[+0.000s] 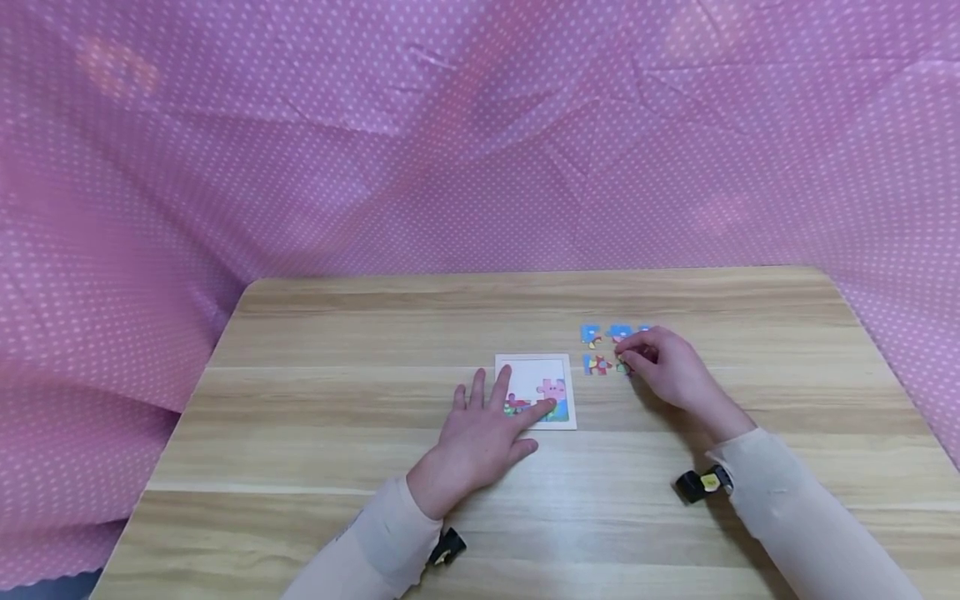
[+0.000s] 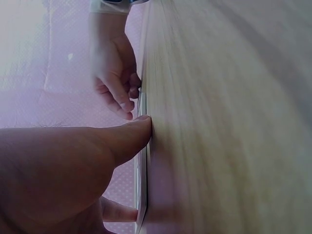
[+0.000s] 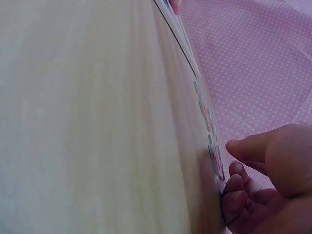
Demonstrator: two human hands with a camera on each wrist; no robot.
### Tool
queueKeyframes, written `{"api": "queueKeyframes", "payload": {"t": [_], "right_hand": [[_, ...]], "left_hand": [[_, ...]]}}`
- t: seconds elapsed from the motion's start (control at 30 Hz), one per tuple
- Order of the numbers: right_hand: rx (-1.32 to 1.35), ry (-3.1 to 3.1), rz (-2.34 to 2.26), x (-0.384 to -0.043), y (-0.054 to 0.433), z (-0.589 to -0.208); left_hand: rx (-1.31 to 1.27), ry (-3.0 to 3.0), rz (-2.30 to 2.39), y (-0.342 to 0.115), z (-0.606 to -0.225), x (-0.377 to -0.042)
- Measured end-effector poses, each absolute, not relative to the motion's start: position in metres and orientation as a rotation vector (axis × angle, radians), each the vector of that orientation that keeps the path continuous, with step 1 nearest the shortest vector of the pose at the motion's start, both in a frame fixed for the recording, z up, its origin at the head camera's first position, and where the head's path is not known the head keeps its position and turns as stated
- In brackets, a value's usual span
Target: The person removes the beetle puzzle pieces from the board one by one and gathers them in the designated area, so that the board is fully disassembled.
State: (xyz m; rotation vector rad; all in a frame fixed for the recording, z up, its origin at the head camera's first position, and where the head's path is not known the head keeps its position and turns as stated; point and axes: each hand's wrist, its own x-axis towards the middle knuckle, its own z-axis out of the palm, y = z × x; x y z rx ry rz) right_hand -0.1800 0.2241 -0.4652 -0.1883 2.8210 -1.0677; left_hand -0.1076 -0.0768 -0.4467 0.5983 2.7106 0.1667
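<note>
My left hand [image 1: 480, 437] lies with fingers spread over a small white-framed puzzle board [image 1: 572, 408]. Several joined pieces fill the board's lower part, among them a pink piece [image 1: 552, 388] near its right side. In the left wrist view, the thumb [image 2: 139, 129] reaches the board's near edge. To the right, my right hand [image 1: 671, 367] hovers with bent fingers at a group of loose puzzle pieces [image 1: 597, 364]. The right wrist view shows a gap between thumb [image 3: 243, 148] and fingers, with no piece visible between them. The hand partly covers the nearest loose pieces.
Other loose pieces, including a blue one [image 1: 589, 334], lie in rough rows beyond the board's right side. The wooden table [image 1: 337, 333] ends at a pink dotted cloth [image 1: 450, 167] behind. Each wrist wears a small black camera [image 1: 692, 487].
</note>
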Motion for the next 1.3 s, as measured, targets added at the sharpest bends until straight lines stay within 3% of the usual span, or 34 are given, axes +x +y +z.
{"api": "queueKeyframes", "payload": {"t": [1.3], "right_hand": [[-0.447, 2.691, -1.240, -0.162, 0.177, -0.457]], "left_hand": [[0.603, 2.712, 0.102, -0.081, -0.446, -0.093]]}}
